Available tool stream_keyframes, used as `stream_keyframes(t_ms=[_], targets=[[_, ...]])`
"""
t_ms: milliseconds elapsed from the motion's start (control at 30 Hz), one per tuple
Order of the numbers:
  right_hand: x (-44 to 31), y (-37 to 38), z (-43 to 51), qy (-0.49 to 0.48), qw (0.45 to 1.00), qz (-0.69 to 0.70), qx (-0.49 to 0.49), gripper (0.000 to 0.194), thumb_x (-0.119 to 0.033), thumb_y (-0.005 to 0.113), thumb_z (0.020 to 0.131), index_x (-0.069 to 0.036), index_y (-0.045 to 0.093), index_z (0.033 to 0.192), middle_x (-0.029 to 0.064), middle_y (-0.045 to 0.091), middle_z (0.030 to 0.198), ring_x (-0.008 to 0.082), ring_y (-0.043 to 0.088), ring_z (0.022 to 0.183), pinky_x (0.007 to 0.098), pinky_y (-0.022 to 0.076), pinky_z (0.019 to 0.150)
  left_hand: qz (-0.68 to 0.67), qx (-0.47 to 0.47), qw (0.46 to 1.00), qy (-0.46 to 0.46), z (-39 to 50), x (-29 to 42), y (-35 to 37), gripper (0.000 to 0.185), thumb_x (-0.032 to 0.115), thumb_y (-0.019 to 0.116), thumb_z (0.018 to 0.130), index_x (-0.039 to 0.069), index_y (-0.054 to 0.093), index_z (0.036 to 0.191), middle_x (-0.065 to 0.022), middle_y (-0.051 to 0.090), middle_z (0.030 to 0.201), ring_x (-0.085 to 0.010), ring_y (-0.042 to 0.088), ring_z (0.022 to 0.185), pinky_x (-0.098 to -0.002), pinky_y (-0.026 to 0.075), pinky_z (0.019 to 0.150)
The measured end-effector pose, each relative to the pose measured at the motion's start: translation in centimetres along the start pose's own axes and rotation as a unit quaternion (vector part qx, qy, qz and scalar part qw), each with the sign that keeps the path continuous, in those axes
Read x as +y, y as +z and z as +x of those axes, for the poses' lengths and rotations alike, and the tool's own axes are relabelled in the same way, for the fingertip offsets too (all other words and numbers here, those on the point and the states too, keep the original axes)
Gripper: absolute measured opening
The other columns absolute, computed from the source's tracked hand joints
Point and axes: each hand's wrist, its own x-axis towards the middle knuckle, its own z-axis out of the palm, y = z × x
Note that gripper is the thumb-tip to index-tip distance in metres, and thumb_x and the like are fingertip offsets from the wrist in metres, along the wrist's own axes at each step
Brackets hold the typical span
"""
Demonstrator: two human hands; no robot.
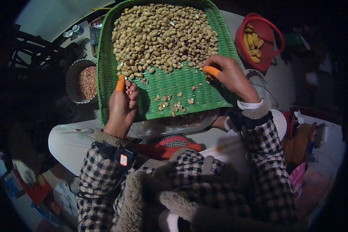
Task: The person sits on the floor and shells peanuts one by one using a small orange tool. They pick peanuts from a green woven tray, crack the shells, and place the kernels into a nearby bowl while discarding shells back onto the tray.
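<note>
A green woven winnowing basket point(174, 95) lies in front of me, with a large heap of unshelled peanuts point(162, 37) across its far part. My left hand point(124, 100) is at the basket's left side, palm up, with an orange finger cot point(120, 83) on the thumb. Its curled fingers hold a few peanut kernels point(129, 89). At the heap's near right edge is my right hand point(230, 76), also wearing an orange cot point(211, 71) on its thumb. Its fingertips touch the peanuts, and whether they grip one is hidden. Broken shells point(177, 106) lie scattered near the front rim.
To the left stands a round basket point(73, 84) with shelled kernels point(88, 82). A red plastic basket point(266, 55) at the right holds corn cobs point(251, 43). Below the front rim is a clear plastic bag point(150, 129) of dark contents, between my legs.
</note>
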Motion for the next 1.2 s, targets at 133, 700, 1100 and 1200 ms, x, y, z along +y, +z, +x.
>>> stream_keyframes(t_ms=[133, 700, 1100, 1200], targets=[[1.1, 3.1, -0.7, -0.067, 0.993, -0.072, -0.072, 0.02, -0.009, 0.08, 0.082, -0.002, 0.067, 0.095, 0.0091, 0.066, 0.086, 0.0219, 0.065, 0.078, 0.0342, 0.0518, 0.069, 0.015, -0.007, 0.999, -0.045, -0.4, -0.8, 0.5, 0.033, 0.038, 0.048, 0.109, 0.009, 0.049, 0.093, -0.0016, 0.05, 0.079, -0.0088, 0.044, 0.057, -0.0197, 0.028, 0.039], [-2.0, 8.5, 2.3, -0.123, 0.991, -0.04, 0.039, 0.021, -0.004, 0.072, 0.086, -0.005, 0.067, 0.106, 0.013, 0.06, 0.096, 0.0324, 0.066, 0.088, 0.042, 0.0532, 0.072, 0.06, -0.069, 0.988, -0.127, -0.8, -3.9, 2.5, 0.038, 0.029, 0.051, 0.108, -0.005, 0.057, 0.123, -0.0142, 0.065, 0.117, -0.0201, 0.067, 0.11, -0.03, 0.058, 0.098], [-2.9, 9.5, 3.2, -0.129, 0.99, 0.048, -0.01, 0.021, -0.002, 0.074, 0.084, -0.005, 0.059, 0.099, 0.0097, 0.058, 0.094, 0.0243, 0.064, 0.078, 0.0361, 0.0525, 0.065, 0.141, -0.027, 0.987, -0.074, -1.1, -2.6, 2.7, 0.034, 0.029, 0.057, 0.106, -0.001, 0.06, 0.122, -0.0045, 0.066, 0.101, -0.0085, 0.062, 0.081, -0.0183, 0.048, 0.062], [-4.7, 8.8, 2.0, -0.106, 0.984, 0.131, -0.053, 0.022, -0.003, 0.077, 0.084, -0.003, 0.06, 0.097, 0.006, 0.059, 0.091, 0.0153, 0.06, 0.074, 0.0304, 0.05, 0.063, 0.144, -0.07, 0.982, -0.097, -1.5, -2.3, 2.7, 0.029, 0.023, 0.057, 0.106, -0.002, 0.06, 0.121, -0.0036, 0.063, 0.095, -0.0071, 0.057, 0.076, -0.0182, 0.045, 0.058]])
